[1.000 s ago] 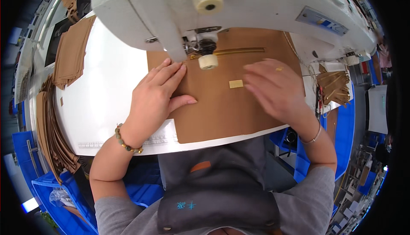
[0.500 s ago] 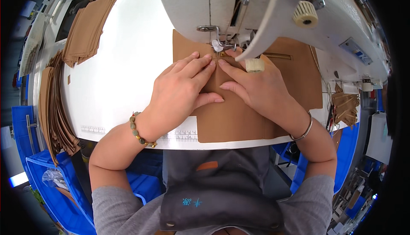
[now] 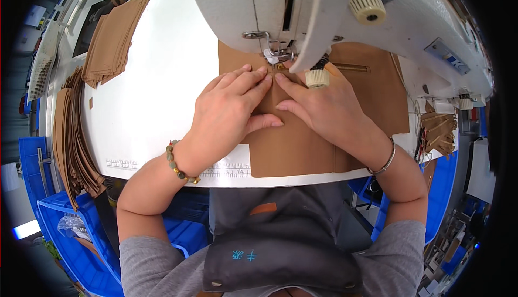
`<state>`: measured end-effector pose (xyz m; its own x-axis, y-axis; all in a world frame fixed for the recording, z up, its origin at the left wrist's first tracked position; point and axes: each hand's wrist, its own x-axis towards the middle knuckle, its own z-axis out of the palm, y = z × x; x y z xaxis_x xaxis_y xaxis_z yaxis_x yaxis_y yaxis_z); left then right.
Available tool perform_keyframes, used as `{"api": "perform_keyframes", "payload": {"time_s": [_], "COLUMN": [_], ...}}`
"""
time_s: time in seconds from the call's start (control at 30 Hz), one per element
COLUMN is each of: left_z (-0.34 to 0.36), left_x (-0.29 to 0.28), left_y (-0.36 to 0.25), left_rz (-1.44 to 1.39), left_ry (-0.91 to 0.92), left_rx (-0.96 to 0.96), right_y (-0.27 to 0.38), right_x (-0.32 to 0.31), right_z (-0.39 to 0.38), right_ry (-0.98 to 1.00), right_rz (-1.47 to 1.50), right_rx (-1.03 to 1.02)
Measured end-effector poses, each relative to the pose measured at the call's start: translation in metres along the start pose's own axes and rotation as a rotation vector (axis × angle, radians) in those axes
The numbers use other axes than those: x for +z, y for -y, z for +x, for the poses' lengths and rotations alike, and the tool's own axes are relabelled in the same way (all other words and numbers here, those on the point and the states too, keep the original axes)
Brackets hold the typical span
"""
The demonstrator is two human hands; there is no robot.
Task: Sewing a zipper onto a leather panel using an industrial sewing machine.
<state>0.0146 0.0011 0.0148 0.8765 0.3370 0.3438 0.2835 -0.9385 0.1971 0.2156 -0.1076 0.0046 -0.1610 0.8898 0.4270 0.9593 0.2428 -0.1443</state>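
Note:
A brown fabric-like panel (image 3: pixel 291 151) lies on the white table under the head of a sewing machine (image 3: pixel 324 21). My left hand (image 3: pixel 229 102) rests flat on it, fingers stretched toward the presser foot (image 3: pixel 272 57) and thumb pointing right. On the other side of the needle area, my right hand (image 3: pixel 324 102) presses the panel with its index finger extended and thumb apart; the machine hides some of its other fingers. The index fingertips nearly meet just in front of the foot. To the right, a narrow framed slot (image 3: pixel 353 68) crosses the panel.
Stacked brown pieces (image 3: pixel 116 38) lie at the far left, with a longer bundle (image 3: pixel 73 140) hanging over the table's left edge. Small brown strips (image 3: pixel 438 132) sit at the right. A blue bin (image 3: pixel 81 232) stands below left. A ruler scale (image 3: pixel 226 170) runs along the front edge.
The whole view has shifted slightly, and the machine head appears a little farther left. Both hands keep nearly the same place and pose on the panel.

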Motion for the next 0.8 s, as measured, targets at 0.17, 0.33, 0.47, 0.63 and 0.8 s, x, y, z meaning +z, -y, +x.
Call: {"api": "perform_keyframes", "payload": {"time_s": [0.17,0.33,0.47,0.63,0.8], "left_z": [0.0,0.0,0.001,0.002,0.004], "left_x": [0.001,0.001,0.001,-0.001,-0.003], "left_y": [0.001,0.001,0.001,-0.002,-0.004], "left_rz": [-0.018,-0.037,-0.008,0.025,0.01], "left_ry": [0.0,0.004,-0.011,0.009,0.119], "left_rx": [-0.011,-0.02,0.002,-0.009,-0.051], "right_y": [-0.001,-0.001,-0.002,-0.005,-0.006], "right_x": [0.0,0.001,0.001,0.01,0.01], "right_z": [0.002,0.002,0.0,-0.004,-0.001], "right_ry": [0.005,-0.006,-0.003,-0.051,-0.076], "right_rz": [0.0,-0.009,0.0,-0.074,-0.076], "right_rx": [0.004,-0.006,0.007,-0.049,0.0]}}
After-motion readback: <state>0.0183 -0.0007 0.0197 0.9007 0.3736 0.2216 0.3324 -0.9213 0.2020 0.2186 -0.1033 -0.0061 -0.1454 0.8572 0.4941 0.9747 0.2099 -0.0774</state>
